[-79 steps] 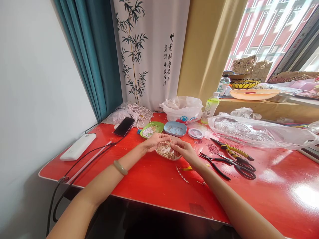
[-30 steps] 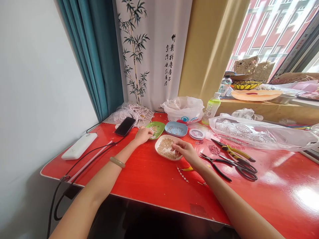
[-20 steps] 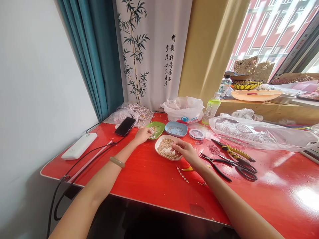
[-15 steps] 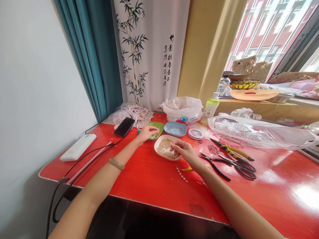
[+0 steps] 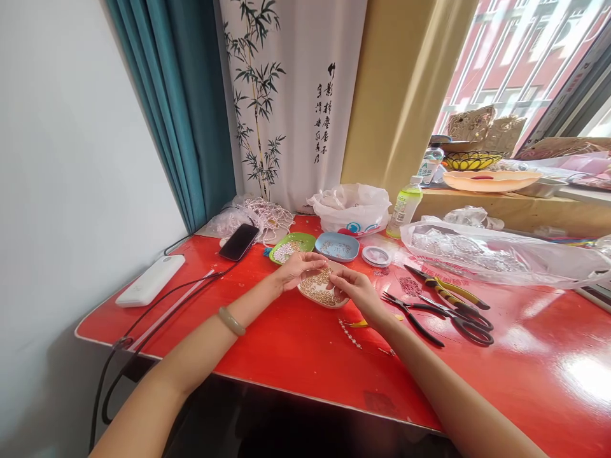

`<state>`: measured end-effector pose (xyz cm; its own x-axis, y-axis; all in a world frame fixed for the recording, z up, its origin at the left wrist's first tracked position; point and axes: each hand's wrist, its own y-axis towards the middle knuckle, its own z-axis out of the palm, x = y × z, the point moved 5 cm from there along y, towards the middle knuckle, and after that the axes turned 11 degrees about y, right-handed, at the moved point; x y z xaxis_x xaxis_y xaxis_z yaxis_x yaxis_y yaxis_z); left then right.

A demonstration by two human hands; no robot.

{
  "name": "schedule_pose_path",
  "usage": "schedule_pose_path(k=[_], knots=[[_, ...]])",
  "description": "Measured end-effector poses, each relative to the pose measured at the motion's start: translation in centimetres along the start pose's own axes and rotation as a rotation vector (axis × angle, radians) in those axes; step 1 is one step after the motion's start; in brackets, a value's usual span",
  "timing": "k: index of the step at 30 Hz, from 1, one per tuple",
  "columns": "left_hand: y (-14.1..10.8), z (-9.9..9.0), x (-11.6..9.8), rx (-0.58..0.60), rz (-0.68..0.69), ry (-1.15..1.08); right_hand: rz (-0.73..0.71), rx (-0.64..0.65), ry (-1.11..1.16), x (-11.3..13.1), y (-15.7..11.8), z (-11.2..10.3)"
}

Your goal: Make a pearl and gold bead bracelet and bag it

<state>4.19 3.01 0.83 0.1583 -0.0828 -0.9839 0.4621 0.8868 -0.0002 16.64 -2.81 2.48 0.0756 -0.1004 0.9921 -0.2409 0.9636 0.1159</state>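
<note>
Above gold beads (image 5: pixel 325 297) left loose, left hand (image 5: pixel 296 270) and right hand (image 5: pixel 353 286) are pinched, contents indiscernible; one strand (image 5: pixel 351 336) is strung.

The hands (image 5: pixel 296 270) partly hide the bead dish (image 5: pixel 325 305); anything pinched is indiscernible.

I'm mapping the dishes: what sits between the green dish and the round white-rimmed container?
The blue dish, with small pieces in it, lies between them, as the head view shows.
</note>
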Motion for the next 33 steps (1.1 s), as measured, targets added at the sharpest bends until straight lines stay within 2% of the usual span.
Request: schedule_pose_path(k=[13, 33], knots=[[-0.02, 0.27, 0.44, -0.003, -0.033, -0.053, 0.015, 0.021, -0.002, -0.19, 0.06, 0.12], [-0.22, 0.72, 0.26, 0.071, -0.006, 0.063, -0.004, 0.033, 0.009, -0.65, 0.35, -0.16]])
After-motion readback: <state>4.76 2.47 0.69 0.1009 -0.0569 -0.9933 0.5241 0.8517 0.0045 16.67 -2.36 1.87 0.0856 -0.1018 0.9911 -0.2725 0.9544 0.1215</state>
